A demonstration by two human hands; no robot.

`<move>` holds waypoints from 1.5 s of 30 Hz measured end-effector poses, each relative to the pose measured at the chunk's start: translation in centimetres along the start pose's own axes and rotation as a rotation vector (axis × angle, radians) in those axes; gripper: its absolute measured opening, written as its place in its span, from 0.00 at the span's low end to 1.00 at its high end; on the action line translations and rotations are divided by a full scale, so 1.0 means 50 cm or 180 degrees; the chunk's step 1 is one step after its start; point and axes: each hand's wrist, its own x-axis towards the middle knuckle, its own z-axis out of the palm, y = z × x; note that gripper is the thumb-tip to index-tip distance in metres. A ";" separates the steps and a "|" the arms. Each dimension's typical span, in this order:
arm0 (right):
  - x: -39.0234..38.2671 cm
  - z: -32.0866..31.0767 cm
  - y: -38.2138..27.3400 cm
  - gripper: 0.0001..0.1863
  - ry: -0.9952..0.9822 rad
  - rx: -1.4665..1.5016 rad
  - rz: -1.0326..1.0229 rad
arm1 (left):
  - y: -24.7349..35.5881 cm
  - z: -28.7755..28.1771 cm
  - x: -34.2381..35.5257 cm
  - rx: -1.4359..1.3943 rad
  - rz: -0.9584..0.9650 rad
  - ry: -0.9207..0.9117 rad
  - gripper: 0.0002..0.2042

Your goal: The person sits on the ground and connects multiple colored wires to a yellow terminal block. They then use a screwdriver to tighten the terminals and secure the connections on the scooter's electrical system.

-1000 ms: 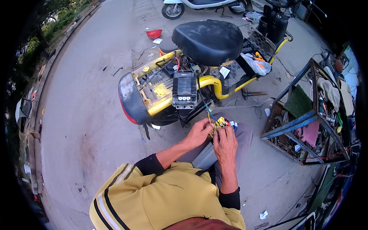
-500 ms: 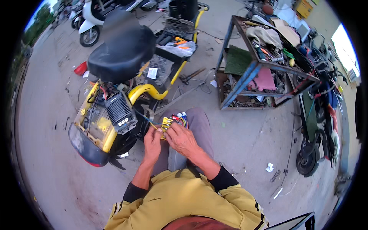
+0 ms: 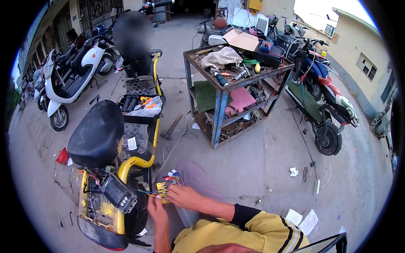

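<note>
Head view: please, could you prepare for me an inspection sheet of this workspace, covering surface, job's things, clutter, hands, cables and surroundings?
Surface: grey ground, with scattered litter.
Job's things: yellow block at the hands; black finned box on the yellow scooter.
Clutter: hammer, crumpled paper and red bowl on the ground; rack crowded with tools and parts.
Hands: left hand and right hand at the block; exact grip too small to tell.
Cables: blue wire reaching toward the block; coloured wires beside it.
Surroundings: white scooter at left; building wall at right.
</note>
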 end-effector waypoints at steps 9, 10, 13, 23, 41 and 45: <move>0.005 0.013 0.001 0.10 -0.0102 0.0105 -0.0132 | -0.007 -0.003 -0.007 -0.0024 0.0119 0.0088 0.11; 0.007 0.006 -0.001 0.10 -0.0069 0.0077 -0.0134 | 0.002 0.001 -0.005 0.0025 0.0099 0.0065 0.11; -0.014 0.024 0.014 0.11 -0.0008 0.0067 -0.0055 | 0.010 -0.006 -0.009 0.0057 -0.0128 -0.0020 0.11; 0.006 -0.003 -0.006 0.10 -0.0113 0.0040 0.0204 | 0.038 0.009 -0.010 0.0328 -0.0037 0.0104 0.09; -0.009 0.008 0.025 0.14 0.0497 0.0598 0.0177 | 0.026 0.001 -0.036 0.0460 -0.0036 0.0370 0.12; -0.067 -0.041 0.086 0.13 0.0890 0.0534 0.0431 | 0.004 -0.003 -0.053 0.0252 0.0227 0.0665 0.13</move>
